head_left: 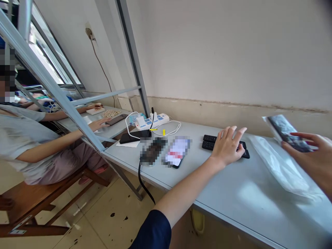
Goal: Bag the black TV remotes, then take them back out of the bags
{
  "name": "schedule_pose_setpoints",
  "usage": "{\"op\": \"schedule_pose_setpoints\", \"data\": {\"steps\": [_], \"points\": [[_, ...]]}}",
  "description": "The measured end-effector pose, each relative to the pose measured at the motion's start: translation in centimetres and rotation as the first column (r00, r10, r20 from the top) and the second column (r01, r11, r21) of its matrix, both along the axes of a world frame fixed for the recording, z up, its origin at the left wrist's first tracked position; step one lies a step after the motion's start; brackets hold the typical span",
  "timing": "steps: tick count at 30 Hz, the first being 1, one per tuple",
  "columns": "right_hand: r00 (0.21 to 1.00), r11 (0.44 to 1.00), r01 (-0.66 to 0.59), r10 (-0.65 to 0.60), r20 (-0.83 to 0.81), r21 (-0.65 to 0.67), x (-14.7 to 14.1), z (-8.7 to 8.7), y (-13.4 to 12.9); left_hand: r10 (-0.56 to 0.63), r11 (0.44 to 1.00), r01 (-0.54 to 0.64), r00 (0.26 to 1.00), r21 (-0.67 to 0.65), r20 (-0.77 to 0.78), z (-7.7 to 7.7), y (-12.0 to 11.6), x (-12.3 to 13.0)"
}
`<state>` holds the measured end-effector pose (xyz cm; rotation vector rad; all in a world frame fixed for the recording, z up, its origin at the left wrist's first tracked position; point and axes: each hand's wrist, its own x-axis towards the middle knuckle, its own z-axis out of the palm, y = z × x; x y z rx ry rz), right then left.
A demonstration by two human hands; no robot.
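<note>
Two slim black remote controls (208, 145) lie side by side across the grey table. My left hand (228, 146) rests over them with its fingers spread, covering their middle; it does not grip them. At the right edge, my right hand (310, 147) pinches a dark object in a clear plastic wrapper (287, 131) between thumb and fingers, raised above the table. The wrapper's glare hides what kind of object it is. Below it, a long white translucent plastic bag (280, 166) lies crumpled on the tabletop.
Left of the remotes lie a phone with a lit screen (177, 152), a blurred dark device and a black phone (135, 136). A white power strip (152, 121) with cables stands behind them. Beyond a metal bed-frame post (135, 58), another person sits on a wooden bench (52, 188).
</note>
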<state>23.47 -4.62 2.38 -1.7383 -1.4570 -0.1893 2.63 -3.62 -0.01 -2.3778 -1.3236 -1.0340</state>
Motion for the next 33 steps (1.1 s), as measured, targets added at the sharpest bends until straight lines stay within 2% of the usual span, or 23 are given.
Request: {"op": "schedule_pose_setpoints", "data": {"steps": [1, 2, 3, 5, 7, 9, 12, 15, 18, 20, 22, 25, 28, 33], "points": [[0.998, 0.996, -0.065, 0.066, -0.014, 0.068, -1.3, 0.3, -0.4, -0.002, 1.0, 0.003, 1.0, 0.023, -0.024, 0.1, -0.2, 0.1], [0.984, 0.978, -0.18, 0.18, 0.013, 0.101, -2.6, 0.5, -0.8, -0.005, 0.999, 0.007, 0.999, 0.046, -0.049, 0.2, -0.4, 0.1], [0.945, 0.941, -0.325, 0.321, 0.055, 0.093, -3.7, 0.5, -1.0, -0.007, 0.998, 0.012, 0.997, 0.067, -0.073, 0.2, -0.5, 0.2], [0.852, 0.853, -0.517, 0.507, 0.134, 0.062, -5.4, 0.0, -1.3, -0.01, 0.995, 0.02, 0.993, 0.093, -0.115, 0.1, -0.5, 0.4], [0.777, 0.789, -0.614, 0.6, 0.189, 0.019, -6.3, -0.9, -1.4, -0.014, 0.997, 0.026, 0.987, 0.078, -0.158, -0.2, -0.4, 0.5], [0.739, 0.756, -0.654, 0.637, 0.219, 0.005, -6.6, -1.6, -1.4, -0.019, 1.0, 0.023, 0.979, 0.019, -0.201, -0.4, -0.1, 0.5], [0.771, 0.772, -0.627, 0.594, 0.23, 0.109, -6.4, -1.7, -1.4, -0.002, 0.998, -0.011, 0.978, -0.061, -0.211, -0.3, 0.1, 0.2], [0.872, 0.836, -0.489, 0.457, 0.179, 0.25, -5.9, -0.7, -1.5, 0.042, 0.993, -0.06, 0.985, -0.105, -0.166, 0.2, 0.3, -0.4], [0.945, 0.902, -0.313, 0.326, 0.006, 0.298, -5.4, 0.4, -1.6, 0.084, 0.986, -0.097, 0.991, -0.132, -0.102, 0.6, 0.8, -1.3], [0.955, 0.948, -0.187, 0.237, -0.178, 0.258, -5.1, 0.9, -1.6, 0.109, 0.983, -0.115, 0.993, -0.145, -0.044, 0.5, 1.2, -1.8], [0.914, 0.978, -0.098, 0.162, -0.371, 0.186, -4.8, 1.2, -1.4, 0.132, 0.978, -0.128, 0.991, -0.167, 0.016, 0.4, 1.6, -2.1], [0.797, 0.986, -0.119, 0.167, -0.58, 0.12, -4.6, 1.1, -1.0, 0.159, 0.971, -0.14, 0.984, -0.194, 0.083, 0.1, 1.9, -2.4], [0.718, 0.976, -0.197, 0.205, -0.665, 0.088, -4.7, 1.0, -0.8, 0.155, 0.972, -0.136, 0.984, -0.192, 0.091, -0.1, 1.9, -2.3], [0.659, 0.965, -0.247, 0.232, -0.715, 0.085, -4.7, 1.0, -0.9, 0.123, 0.976, -0.106, 0.989, -0.193, 0.079, -0.1, 1.6, -2.0]]}}
